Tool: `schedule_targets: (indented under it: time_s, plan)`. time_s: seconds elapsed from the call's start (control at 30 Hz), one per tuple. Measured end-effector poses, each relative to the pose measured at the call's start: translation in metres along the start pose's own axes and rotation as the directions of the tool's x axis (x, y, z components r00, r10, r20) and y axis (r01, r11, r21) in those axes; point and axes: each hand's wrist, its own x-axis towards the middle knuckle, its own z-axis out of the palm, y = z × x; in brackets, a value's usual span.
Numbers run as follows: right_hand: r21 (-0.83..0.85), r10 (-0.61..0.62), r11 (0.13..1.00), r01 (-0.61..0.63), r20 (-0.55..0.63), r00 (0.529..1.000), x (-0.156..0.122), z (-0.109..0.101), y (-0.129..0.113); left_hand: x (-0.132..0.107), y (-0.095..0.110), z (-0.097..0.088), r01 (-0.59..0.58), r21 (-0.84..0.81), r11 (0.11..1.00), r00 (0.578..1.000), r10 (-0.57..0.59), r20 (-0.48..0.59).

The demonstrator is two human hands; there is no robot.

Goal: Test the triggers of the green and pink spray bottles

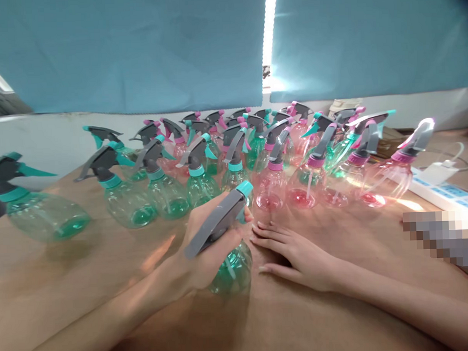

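Note:
My left hand [206, 248] is wrapped round the neck of a green spray bottle [233, 270] with a grey trigger and teal nozzle, standing on the brown table [88, 283] close in front of me. My right hand [294, 253] lies flat on the table just right of that bottle, fingers stretched out toward it and holding nothing. Behind them stand several green spray bottles [165, 190] on the left and several pink spray bottles [307, 185] on the right, packed in rows.
A lone green bottle [43, 213] stands at the far left. A white power strip [445, 188] with a cable lies at the right, beside a pixelated patch [443, 237]. Blue curtains [137, 51] hang behind, with a bright gap between them.

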Motion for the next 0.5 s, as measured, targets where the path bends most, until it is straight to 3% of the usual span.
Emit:
schedule_targets:
  time_s: [0.23, 0.5]
  plan:
    - [0.018, 0.005, 1.000, -0.005, -0.010, 1.000, 0.000, -0.001, -0.001, -0.002, -0.004, 0.000, 0.034, -0.059, 0.998, 0.999, -0.032, 0.024]
    - [-0.015, 0.010, 1.000, -0.009, 0.030, 1.000, 0.000, -0.001, -0.001, 0.003, 0.009, 0.001, 0.078, 0.056, 0.995, 0.997, -0.077, -0.020]
